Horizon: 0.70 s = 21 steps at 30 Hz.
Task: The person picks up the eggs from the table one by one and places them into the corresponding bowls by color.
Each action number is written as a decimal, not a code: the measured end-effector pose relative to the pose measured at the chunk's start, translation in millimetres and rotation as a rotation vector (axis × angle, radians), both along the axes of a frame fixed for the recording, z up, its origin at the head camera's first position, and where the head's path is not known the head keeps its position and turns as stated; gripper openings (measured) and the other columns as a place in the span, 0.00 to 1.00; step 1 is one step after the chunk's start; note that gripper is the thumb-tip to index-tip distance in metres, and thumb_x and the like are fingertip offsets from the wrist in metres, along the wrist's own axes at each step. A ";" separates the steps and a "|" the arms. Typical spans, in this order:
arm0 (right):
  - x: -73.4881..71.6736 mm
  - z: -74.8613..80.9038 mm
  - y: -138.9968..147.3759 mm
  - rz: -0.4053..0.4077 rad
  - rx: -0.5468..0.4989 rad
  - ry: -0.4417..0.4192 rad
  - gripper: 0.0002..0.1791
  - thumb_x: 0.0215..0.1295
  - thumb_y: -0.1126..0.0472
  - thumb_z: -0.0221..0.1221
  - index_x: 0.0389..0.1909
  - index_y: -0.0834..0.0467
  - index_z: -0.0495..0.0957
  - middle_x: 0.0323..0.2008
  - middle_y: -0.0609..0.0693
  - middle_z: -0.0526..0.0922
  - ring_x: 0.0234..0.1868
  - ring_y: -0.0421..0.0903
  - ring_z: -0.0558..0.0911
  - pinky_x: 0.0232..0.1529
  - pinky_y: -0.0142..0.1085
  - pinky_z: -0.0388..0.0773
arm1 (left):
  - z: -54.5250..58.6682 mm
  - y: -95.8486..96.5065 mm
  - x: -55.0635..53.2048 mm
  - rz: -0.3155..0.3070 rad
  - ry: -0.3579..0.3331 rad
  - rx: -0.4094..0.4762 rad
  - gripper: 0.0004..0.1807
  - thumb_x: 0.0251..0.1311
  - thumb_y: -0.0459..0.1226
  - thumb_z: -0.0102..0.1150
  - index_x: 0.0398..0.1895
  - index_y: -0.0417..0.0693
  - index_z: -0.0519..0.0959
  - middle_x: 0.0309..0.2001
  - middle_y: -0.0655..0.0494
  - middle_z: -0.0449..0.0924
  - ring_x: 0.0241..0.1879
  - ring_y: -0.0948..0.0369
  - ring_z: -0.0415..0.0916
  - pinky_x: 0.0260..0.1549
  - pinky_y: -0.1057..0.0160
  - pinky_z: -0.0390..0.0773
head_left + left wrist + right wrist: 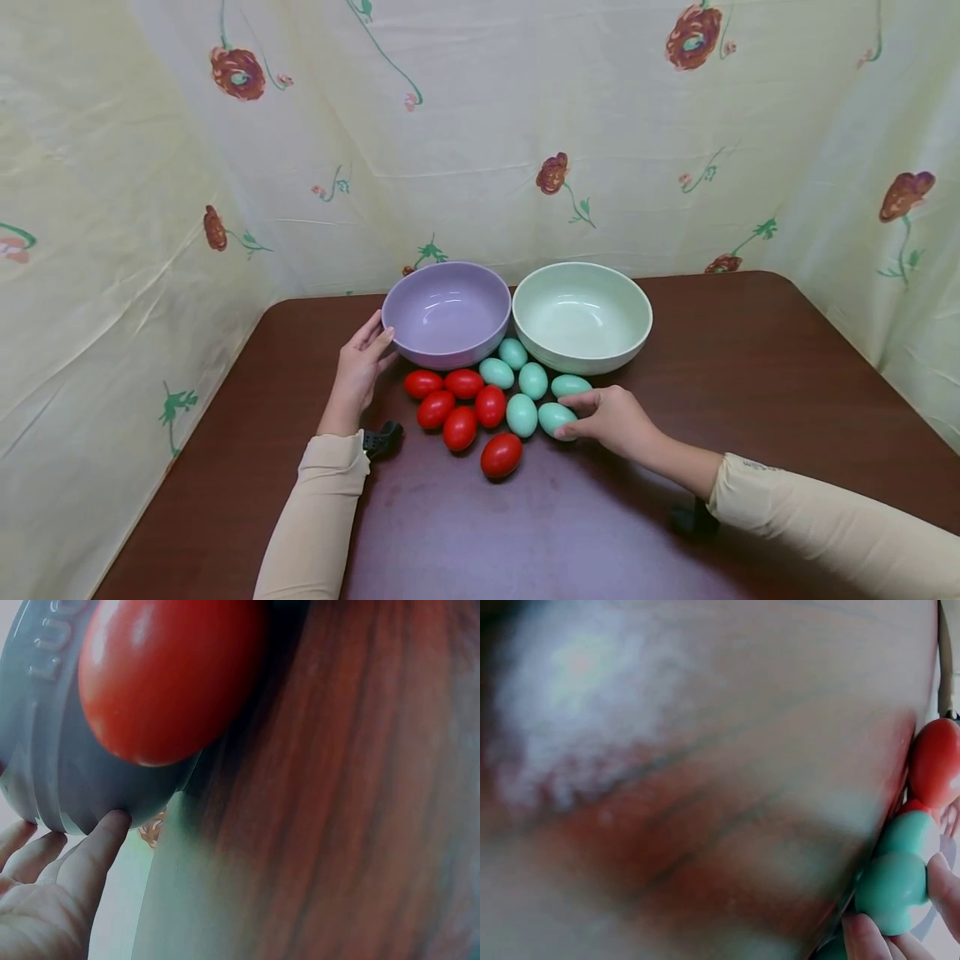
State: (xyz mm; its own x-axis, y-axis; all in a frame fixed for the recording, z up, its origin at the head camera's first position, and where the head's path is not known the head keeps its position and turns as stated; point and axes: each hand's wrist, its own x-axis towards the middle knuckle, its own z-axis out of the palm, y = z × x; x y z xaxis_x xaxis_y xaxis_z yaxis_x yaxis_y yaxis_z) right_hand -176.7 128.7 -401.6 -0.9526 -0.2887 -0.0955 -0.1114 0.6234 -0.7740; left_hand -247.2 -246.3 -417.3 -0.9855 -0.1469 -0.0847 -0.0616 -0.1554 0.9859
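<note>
My left hand (360, 367) rests its fingertips against the outer left side of a purple bowl (448, 312). In the left wrist view the fingers (94, 859) look fairly straight against the bowl's wall, with a red egg (172, 675) in front of it. My right hand (615, 421) pinches a mint-green egg (556, 419) between thumb and fingers; the egg is at table level. Another green egg (570, 385) lies just behind it. Several more green eggs (522, 415) and several red eggs (460, 428) sit grouped before the bowls. A pale green bowl (582, 321) stands right of the purple one.
Both bowls stand side by side at the back of the dark wooden table (720, 367), and their insides show no eggs. A flowered curtain (480, 133) hangs behind and along the sides. One red egg (501, 456) lies nearest the front. Black straps (382, 440) circle the wrists.
</note>
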 end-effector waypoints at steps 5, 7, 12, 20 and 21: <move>0.0 0.9 3.0 -0.024 -0.031 -0.001 0.27 0.47 0.54 0.76 0.49 0.59 0.86 0.44 0.55 0.89 0.49 0.48 0.84 0.36 0.27 0.79 | 1.3 2.7 0.7 -0.010 0.030 -0.029 0.35 0.70 0.41 0.57 0.78 0.50 0.57 0.78 0.49 0.55 0.73 0.52 0.62 0.66 0.49 0.70; -0.2 1.9 3.4 -0.032 -0.043 0.001 0.27 0.47 0.54 0.77 0.49 0.59 0.86 0.44 0.55 0.90 0.47 0.47 0.84 0.35 0.27 0.78 | 1.9 3.1 0.8 -0.006 0.043 -0.030 0.37 0.68 0.43 0.60 0.77 0.50 0.58 0.78 0.48 0.54 0.73 0.52 0.63 0.65 0.50 0.72; -1.1 6.7 3.8 -0.049 -0.065 0.002 0.27 0.46 0.53 0.77 0.49 0.57 0.87 0.44 0.53 0.90 0.46 0.45 0.84 0.36 0.26 0.78 | 1.4 2.2 0.7 -0.001 0.028 -0.038 0.37 0.68 0.43 0.59 0.78 0.50 0.58 0.78 0.49 0.55 0.73 0.52 0.63 0.64 0.50 0.72; -5.4 18.7 1.7 -0.048 -0.071 0.000 0.27 0.48 0.52 0.76 0.50 0.57 0.86 0.45 0.53 0.89 0.51 0.48 0.83 0.41 0.29 0.79 | -2.3 0.1 -2.2 0.008 -0.018 -0.029 0.34 0.72 0.39 0.53 0.78 0.52 0.56 0.78 0.52 0.56 0.73 0.54 0.63 0.66 0.49 0.70; -6.5 21.0 1.1 -0.044 -0.072 0.004 0.27 0.49 0.52 0.76 0.50 0.57 0.86 0.46 0.53 0.89 0.52 0.49 0.83 0.42 0.30 0.79 | -2.6 0.1 -2.2 0.008 -0.021 -0.031 0.34 0.72 0.39 0.54 0.78 0.52 0.56 0.78 0.52 0.56 0.73 0.54 0.63 0.66 0.50 0.71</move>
